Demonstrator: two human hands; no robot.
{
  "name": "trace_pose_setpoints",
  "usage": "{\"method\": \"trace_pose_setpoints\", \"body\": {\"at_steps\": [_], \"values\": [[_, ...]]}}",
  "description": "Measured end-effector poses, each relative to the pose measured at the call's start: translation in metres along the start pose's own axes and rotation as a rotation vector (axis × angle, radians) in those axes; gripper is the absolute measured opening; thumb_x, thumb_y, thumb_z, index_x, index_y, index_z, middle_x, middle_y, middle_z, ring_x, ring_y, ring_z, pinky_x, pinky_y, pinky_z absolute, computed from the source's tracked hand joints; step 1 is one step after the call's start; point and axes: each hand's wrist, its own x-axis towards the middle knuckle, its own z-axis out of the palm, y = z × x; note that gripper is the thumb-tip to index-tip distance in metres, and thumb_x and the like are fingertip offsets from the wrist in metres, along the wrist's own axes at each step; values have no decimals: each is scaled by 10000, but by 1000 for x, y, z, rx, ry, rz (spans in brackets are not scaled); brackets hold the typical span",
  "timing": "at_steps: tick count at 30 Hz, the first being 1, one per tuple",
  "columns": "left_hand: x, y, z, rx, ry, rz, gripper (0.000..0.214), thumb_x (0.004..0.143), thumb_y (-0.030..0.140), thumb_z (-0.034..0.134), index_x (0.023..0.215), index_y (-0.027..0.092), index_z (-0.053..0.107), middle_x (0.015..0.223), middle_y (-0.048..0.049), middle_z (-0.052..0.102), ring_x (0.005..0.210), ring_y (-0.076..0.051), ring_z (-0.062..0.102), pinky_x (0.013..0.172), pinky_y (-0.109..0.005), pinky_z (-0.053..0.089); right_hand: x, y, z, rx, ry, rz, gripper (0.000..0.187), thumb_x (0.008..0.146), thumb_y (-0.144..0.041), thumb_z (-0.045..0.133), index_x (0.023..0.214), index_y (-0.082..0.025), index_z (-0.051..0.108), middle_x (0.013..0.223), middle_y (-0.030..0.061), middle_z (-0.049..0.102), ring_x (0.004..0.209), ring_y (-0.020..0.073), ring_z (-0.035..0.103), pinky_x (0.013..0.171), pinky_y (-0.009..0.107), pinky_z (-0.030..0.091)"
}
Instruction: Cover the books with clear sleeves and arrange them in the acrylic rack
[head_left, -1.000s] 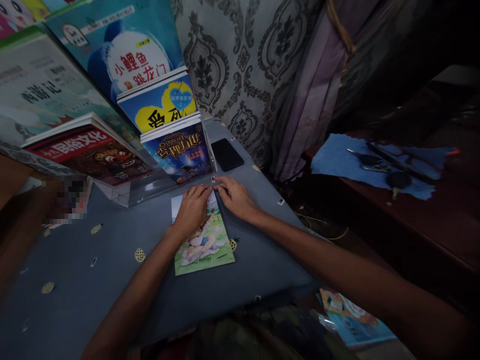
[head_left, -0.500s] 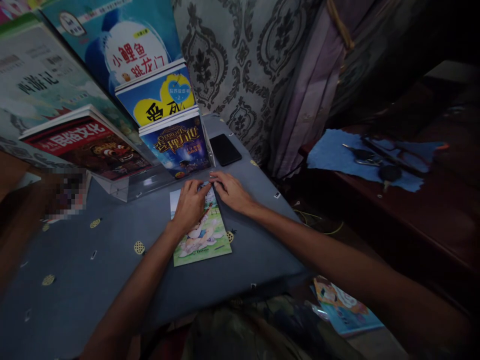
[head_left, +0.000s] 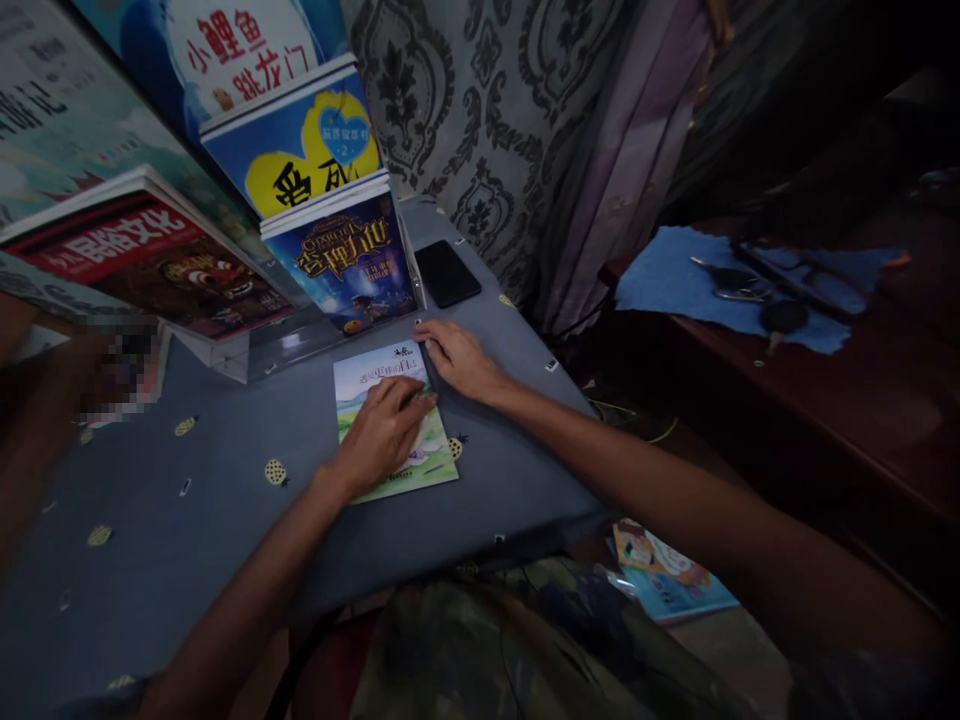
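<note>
A thin booklet (head_left: pixel 424 474) with a green and pale blue illustrated cover lies flat on the cloth-covered table, its title showing near the top. My left hand (head_left: pixel 386 425) rests across the middle of the cover, fingers stretched out and slightly bent, hiding part of the picture. Beside the upper right corner, my right hand (head_left: pixel 459 362) lies on the table with its fingers extended. No object shows in either hand.
Behind the booklet, a clear stand (head_left: pixel 225 355) bears several upright children's books, including a dark blue one (head_left: pixel 345 265). A black phone (head_left: pixel 448 273) lies beside it. Blue cloth (head_left: pixel 667 285) with keys (head_left: pixel 739 285) and glasses (head_left: pixel 802 275) is on the right. Another person's arm (head_left: pixel 34 440) shows at left.
My left hand has slid from the booklet's top right corner down to the middle of its cover, uncovering the title. My right hand stays near that corner. The view has shifted slightly.
</note>
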Motion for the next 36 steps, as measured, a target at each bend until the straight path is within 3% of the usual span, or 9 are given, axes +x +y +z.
{"method": "trace_pose_setpoints", "body": {"at_steps": [8,12,16,28,36], "values": [[-31,40,-14,-25,-114,86,344,993,339,540,1301,199,598,1275,-136,626,1248,-275,550,1115,-551,433,-1,1,0,-2,-9,2,342,958,-133,399,1230,-205,594,1152,60,750,1094,259,612,995,421,460],[-40,46,-9,35,-100,81,347,1002,272,527,1343,211,561,1285,-121,644,1267,-255,560,1143,-552,411,-1,0,0,2,-12,4,336,960,-139,401,1231,-193,592,1165,68,748,1114,262,609,1006,424,452],[-42,46,-3,85,-78,64,339,1009,195,497,1343,207,554,1287,-114,651,1282,-235,555,1160,-529,397,-2,-3,-1,19,-9,9,322,972,-155,400,1226,-195,594,1152,67,752,1109,257,617,1003,420,452],[-15,23,10,171,-27,-12,301,1015,240,481,1293,199,590,1293,-138,642,1266,-260,559,1117,-555,416,-4,-1,-1,22,-1,-17,306,981,-188,416,1214,-209,613,1100,77,752,1069,259,644,961,430,477],[-12,18,13,149,12,-8,306,1010,232,490,1294,194,596,1269,-134,650,1249,-265,562,1102,-563,415,-4,-7,-4,57,9,-51,305,974,-191,435,1204,-200,634,1052,72,769,1047,250,658,949,416,487]]}}
